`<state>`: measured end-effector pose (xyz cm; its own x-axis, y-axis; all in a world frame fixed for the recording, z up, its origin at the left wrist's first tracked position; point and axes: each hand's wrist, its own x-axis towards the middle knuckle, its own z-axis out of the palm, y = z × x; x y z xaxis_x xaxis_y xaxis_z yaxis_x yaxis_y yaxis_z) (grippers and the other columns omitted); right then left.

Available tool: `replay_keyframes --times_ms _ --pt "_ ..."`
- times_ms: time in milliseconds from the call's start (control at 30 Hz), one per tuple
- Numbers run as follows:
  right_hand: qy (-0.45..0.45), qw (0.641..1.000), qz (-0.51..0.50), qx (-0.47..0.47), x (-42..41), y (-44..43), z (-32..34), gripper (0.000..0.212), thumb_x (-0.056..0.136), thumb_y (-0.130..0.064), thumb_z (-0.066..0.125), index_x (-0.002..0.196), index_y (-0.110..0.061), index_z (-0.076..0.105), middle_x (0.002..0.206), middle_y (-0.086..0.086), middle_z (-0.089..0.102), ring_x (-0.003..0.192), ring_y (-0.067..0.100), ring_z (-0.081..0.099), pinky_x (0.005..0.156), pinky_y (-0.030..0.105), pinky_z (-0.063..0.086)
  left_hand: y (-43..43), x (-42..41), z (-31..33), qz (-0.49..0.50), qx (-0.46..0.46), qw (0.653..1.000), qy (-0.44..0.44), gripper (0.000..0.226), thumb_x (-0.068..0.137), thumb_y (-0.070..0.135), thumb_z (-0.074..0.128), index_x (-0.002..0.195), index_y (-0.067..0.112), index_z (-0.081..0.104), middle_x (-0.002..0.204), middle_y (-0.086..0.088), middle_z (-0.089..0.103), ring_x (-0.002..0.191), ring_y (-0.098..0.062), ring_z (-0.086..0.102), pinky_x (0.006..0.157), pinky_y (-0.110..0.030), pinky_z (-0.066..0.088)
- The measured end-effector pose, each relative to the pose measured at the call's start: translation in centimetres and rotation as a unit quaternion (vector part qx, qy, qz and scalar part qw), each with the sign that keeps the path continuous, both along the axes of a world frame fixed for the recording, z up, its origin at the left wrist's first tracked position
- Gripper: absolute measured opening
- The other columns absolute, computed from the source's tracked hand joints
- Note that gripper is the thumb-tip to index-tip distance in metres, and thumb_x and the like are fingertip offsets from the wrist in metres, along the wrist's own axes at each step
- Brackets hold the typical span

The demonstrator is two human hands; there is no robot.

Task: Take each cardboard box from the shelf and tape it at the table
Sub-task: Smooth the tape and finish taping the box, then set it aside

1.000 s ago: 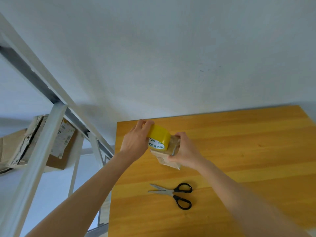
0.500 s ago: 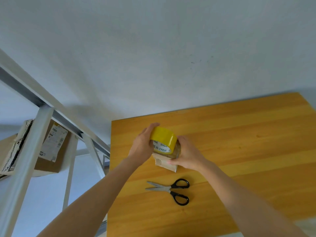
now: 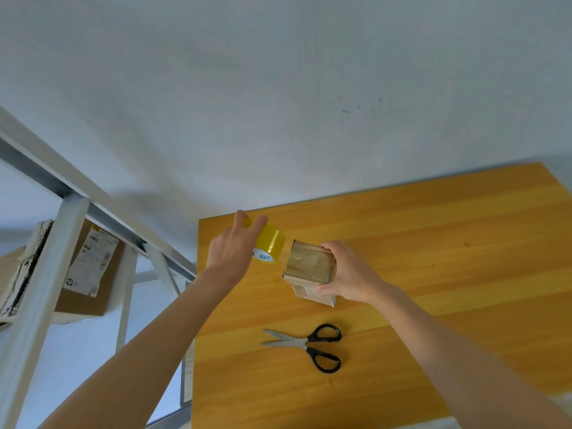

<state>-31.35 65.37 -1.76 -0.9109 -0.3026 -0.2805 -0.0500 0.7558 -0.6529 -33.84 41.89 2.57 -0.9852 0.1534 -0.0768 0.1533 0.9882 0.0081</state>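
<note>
Plain grey-white wall fills the upper half of the head view, and below it, toward the lower right of the frame, lies a honey-coloured wooden table. Near the table's left edge, about mid-frame, a small brown cardboard box rests on the wood as far as I can see, its top face glossy as though tape already covers it. The right hand holds it from the right, fingers curled round the far corner and thumb pressed to the near face. Just left of the box and apart from it, the left hand grips a yellow roll of packing tape raised off the table, fingers hooked over its top. Whether a strip runs from roll to box I cannot tell. Black-handled steel scissors lie flat lower in the frame, untouched. At the left, a white metal shelf carries a larger cardboard box with a white label. To my eye this small box is being taped and is nearly done. If a strip does hang from the roll, the next move calls for freeing a hand, cutting it with the scissors and smoothing the end down. The shelf box would come after.
</note>
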Motion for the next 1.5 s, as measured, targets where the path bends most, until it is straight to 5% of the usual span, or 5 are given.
replay_keyframes --times_ms 867,967,1167,1400,1500 --pt "-0.044 0.999 -0.006 -0.010 0.2 2.0 -0.2 0.086 0.071 -0.028 0.085 0.139 -0.018 0.034 0.131 -0.003 0.042 0.111 0.011 0.042 0.088 0.025 0.039 2.6 -0.2 -3.6 -0.051 -0.111 0.991 -0.057 0.084 0.081 -0.008 0.063 0.144 0.024 0.018 0.140 -0.016 0.026 0.097 -0.026 0.055 0.056 -0.024 0.047" --pt "-0.032 0.998 0.015 0.049 0.0 1.8 0.1 0.091 0.069 -0.033 0.085 0.141 -0.016 0.032 0.134 0.000 0.041 0.122 0.018 0.042 0.104 0.034 0.038 3.0 -0.1 -3.6 -0.056 -0.109 0.991 -0.059 0.084 0.081 -0.008 0.063 0.143 0.025 0.017 0.139 -0.016 0.026 0.097 -0.027 0.055 0.057 -0.024 0.047" --pt "0.009 0.961 0.096 0.260 -0.5 -1.1 0.5 0.123 0.067 -0.051 0.082 0.153 -0.007 0.006 0.158 0.012 0.008 0.149 0.029 0.003 0.121 0.050 0.002 3.1 0.4 -3.5 -0.066 -0.110 0.990 -0.051 0.086 0.083 -0.004 0.064 0.145 0.027 0.015 0.142 -0.015 0.026 0.101 -0.026 0.055 0.063 -0.026 0.051" --pt "0.092 0.959 0.057 0.261 -0.5 -5.2 0.1 0.111 0.074 -0.046 0.080 0.152 -0.008 0.012 0.148 0.007 0.035 0.134 0.025 0.039 0.109 0.042 0.030 2.9 0.9 -3.2 -0.061 -0.083 0.994 -0.040 0.093 0.083 0.000 0.066 0.149 0.025 0.005 0.140 -0.010 0.033 0.103 -0.027 0.056 0.063 -0.028 0.051" --pt "0.095 0.954 0.055 0.277 -0.5 -5.6 0.3 0.111 0.071 -0.044 0.083 0.151 -0.007 0.015 0.143 0.007 0.039 0.127 0.027 0.045 0.101 0.042 0.038 2.4 1.2 -2.5 -0.052 -0.051 0.997 -0.026 0.079 0.085 0.004 0.065 0.146 0.018 0.017 0.136 -0.005 0.040 0.103 -0.026 0.056 0.063 -0.029 0.049"
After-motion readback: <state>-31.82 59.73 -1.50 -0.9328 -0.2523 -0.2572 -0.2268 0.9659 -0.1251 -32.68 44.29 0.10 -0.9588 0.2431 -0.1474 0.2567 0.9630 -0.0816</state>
